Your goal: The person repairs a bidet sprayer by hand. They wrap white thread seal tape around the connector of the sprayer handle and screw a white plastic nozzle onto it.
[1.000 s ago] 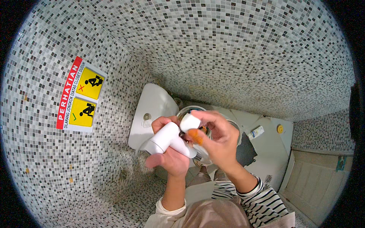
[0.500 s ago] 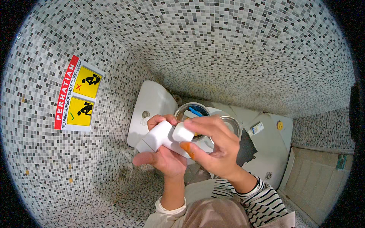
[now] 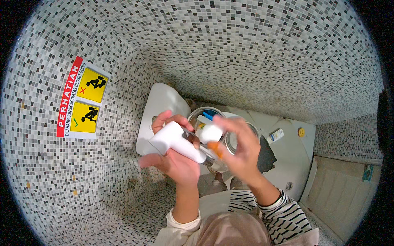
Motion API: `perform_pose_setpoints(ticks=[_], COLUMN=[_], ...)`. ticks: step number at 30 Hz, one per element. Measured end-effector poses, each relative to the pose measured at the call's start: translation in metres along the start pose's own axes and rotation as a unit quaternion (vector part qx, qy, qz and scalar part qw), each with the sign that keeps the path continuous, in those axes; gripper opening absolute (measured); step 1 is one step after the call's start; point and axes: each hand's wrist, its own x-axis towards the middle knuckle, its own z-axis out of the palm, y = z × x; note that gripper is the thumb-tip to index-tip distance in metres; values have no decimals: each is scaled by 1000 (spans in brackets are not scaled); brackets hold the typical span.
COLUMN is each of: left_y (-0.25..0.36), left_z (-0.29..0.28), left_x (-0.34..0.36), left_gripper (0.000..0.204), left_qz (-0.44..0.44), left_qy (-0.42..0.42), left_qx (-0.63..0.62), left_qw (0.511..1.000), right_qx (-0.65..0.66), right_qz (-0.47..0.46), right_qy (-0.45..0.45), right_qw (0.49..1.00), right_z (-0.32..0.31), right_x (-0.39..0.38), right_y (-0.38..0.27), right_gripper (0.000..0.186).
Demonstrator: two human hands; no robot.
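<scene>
My left hand (image 3: 184, 169) is closed round a white, smooth T-shaped piece (image 3: 172, 137) that looks like a pipe tee, its thumb along the lower left side. My right hand (image 3: 243, 149), smeared by motion, pinches a small white rounded cap-like piece (image 3: 210, 133) between fingers and thumb. This piece sits just right of the T-shaped piece, with a gap between them. Orange colour shows on my right thumb. Beneath my hands is a round metal-rimmed container (image 3: 200, 110) with a blue object (image 3: 208, 116) in it, partly hidden.
A second round metal-rimmed container (image 3: 253, 127) stands beside the first. The white toilet (image 3: 158, 100) is at the left. A dark grey patch (image 3: 267, 158), a small white-and-blue box (image 3: 276, 135) and a yellow round object (image 3: 301, 132) lie to the right. Mosaic-tiled walls enclose the space.
My right hand has moved the cap-like piece a little right and up, away from the T-shaped piece. My left hand still holds the T-shaped piece, tilted slightly differently.
</scene>
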Motion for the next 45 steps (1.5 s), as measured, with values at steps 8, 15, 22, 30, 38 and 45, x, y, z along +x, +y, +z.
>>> perform_pose_setpoints(ticks=[8,15,22,30,38,45], left_y=[22,27,23,30,35,23], left_z=[12,4,2,4,2,-5], left_x=[18,27,30,29,21,7], left_gripper=[98,95,88,84,88,90], left_qz=[-47,-55,-81,-96,-91,-80], left_qy=[22,35,-154,-214,-210,-285], left_qx=[7,-29,-201,-272,-266,12], left_qw=[999,997,964,933,936,955], right_qx=[-509,-154,107,-48,26,176], right_qz=[201,422,300,27,92,43], right_qy=[-270,-108,-132,-253,-292,-324], right_qw=[793,887,939,966,952,929], right_z=[-131,-127,-64,-35,-28,-36], right_x=[-39,-95,-41,-12,-19,-14], right_y=[283,263,134,2,-9,17], right_gripper=[46,30,26,37,26,23])
